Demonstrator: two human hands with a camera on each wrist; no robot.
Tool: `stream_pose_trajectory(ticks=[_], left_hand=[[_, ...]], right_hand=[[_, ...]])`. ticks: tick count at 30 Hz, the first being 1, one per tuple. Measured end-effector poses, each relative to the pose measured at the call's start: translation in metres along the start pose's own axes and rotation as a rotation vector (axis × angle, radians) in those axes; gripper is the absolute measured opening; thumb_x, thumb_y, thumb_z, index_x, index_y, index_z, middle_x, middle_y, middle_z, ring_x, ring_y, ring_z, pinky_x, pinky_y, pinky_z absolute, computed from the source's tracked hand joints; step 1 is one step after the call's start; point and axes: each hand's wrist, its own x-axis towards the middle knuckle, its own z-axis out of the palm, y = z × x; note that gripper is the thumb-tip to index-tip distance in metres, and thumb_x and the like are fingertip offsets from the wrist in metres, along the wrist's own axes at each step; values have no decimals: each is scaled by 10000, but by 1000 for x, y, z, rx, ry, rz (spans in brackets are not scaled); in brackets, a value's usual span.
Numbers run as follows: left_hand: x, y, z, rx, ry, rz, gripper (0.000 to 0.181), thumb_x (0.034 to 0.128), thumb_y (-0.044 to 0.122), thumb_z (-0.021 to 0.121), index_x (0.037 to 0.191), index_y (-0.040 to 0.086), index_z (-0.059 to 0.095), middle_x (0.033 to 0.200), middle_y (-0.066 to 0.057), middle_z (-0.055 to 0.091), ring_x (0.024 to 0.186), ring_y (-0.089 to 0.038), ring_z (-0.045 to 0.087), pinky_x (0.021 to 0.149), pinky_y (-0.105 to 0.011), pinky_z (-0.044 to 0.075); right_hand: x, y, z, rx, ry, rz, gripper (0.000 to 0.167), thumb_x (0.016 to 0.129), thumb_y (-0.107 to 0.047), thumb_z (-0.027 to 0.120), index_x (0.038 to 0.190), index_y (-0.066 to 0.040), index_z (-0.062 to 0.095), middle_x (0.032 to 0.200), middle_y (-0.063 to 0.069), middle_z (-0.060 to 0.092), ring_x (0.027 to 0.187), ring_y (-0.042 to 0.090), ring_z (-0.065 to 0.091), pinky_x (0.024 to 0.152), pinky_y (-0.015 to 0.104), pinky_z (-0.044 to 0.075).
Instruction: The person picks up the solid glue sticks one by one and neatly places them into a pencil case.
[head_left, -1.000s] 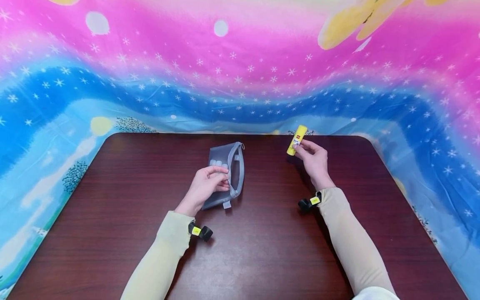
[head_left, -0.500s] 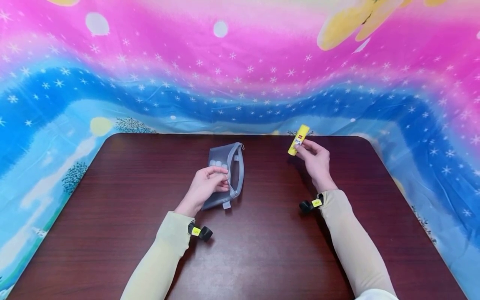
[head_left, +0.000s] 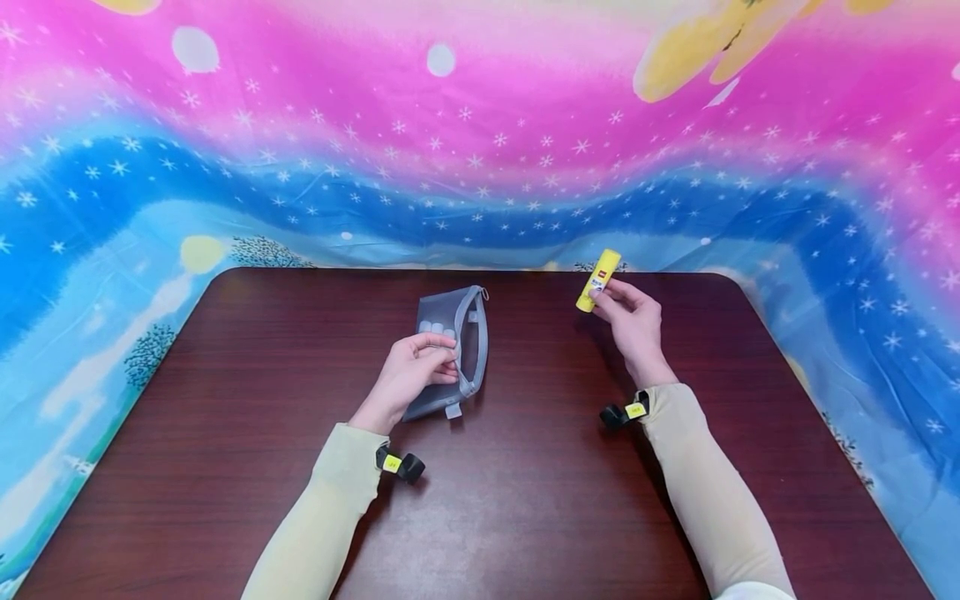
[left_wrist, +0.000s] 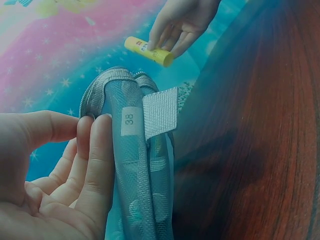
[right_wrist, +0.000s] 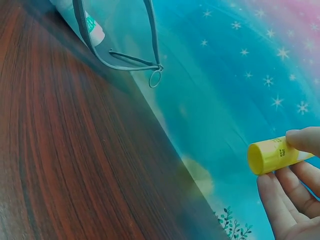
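Note:
A grey mesh zipper pouch (head_left: 438,304) lies near the middle of the table with its mouth spread open to the right. My left hand (head_left: 408,371) pinches the near rim of that mouth between thumb and fingers. Several white cylinders (head_left: 437,328) show through the mesh. One white tube (right_wrist: 95,30) with green print is visible inside the pouch in the right wrist view. To the right, my right hand (head_left: 633,325) holds a yellow glue stick (head_left: 598,281) up off the table, tilted, between thumb and fingers. A "38" label (left_wrist: 130,121) marks the pouch's side seam.
The dark wooden table (head_left: 480,500) reaches back to a pink and blue patterned cloth (head_left: 480,150) hanging behind and at both sides. Each wrist wears a small black camera, such as the left one (head_left: 411,467). A ring pull (right_wrist: 155,78) hangs from the pouch's zipper.
My right hand has shifted slightly to the right with the glue stick, which stays in its grip. The left hand and the pouch look unmoved.

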Motion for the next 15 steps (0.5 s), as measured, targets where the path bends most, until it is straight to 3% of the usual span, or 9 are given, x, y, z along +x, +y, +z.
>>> stream_pose_trajectory(ticks=[9,15], left_hand=[[0,-1,0,11,2,-3,241,955,8,643,1173,-94,644,825,-135,689,719,-181,670,720,-338,630],[0,0,0,19,-2,-3,262,960,17,643,1191,-107,638,828,-133,689,722,-178,671,723,-333,630]], right_hand=[[-4,-3,1,8,-21,-3,397,908,-101,785,1257,53,675,1038,95,670,913,177,695,910,395,573],[-6,-6,4,20,-32,-4,395,906,-92,786,1253,59,673,1037,95,672,904,175,694,869,341,592]])
